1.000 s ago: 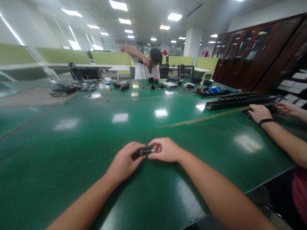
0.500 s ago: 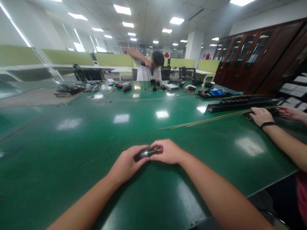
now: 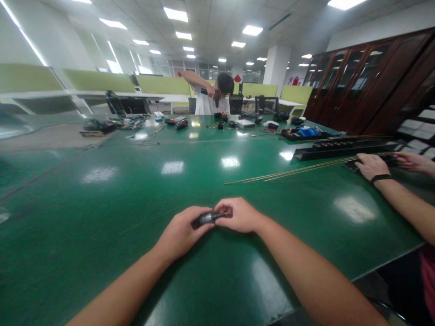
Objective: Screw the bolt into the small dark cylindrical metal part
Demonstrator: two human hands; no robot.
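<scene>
Just above the green table (image 3: 136,194), a small dark tool with a shiny metal collar (image 3: 207,218) lies sideways between my hands. My left hand (image 3: 181,231) is wrapped round its black left end. The fingers of my right hand (image 3: 238,215) pinch its thin right end. Both hands are closed, and the palms hide part of the tool. Its exact kind is too small to tell.
Long thin brass rods (image 3: 288,173) lie ahead to the right, beside a black channel (image 3: 340,148). At the right a person's hands (image 3: 374,167) hold a dark part. Across the table another person (image 3: 207,97) works among tools, near a black tray with blue items (image 3: 307,132).
</scene>
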